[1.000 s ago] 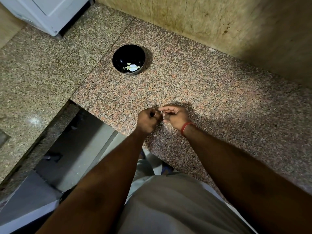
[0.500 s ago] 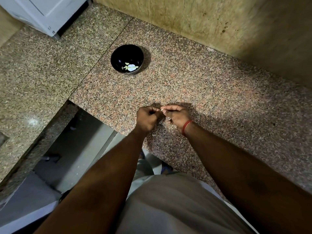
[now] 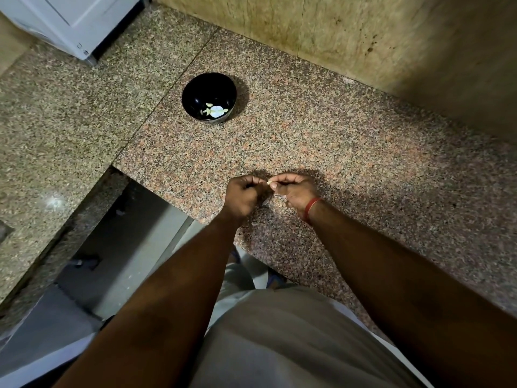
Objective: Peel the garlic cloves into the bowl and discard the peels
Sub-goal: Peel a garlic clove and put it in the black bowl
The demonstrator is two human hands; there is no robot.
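Head view: mid-peel. Right hand [image 3: 293,189] pinching garlic clove [image 3: 269,182] above worktop [image 3: 363,163]; left hand [image 3: 242,193] curled tight beside, contents hidden. Next, likely: strip skin, carry clove to bowl [image 3: 195,91], well apart.

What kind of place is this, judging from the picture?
Most likely a home kitchen. The speckled granite countertop runs along a stained tiled wall, a white appliance stands at the far corner, and a black bowl holding peeled garlic pieces sits on the counter.
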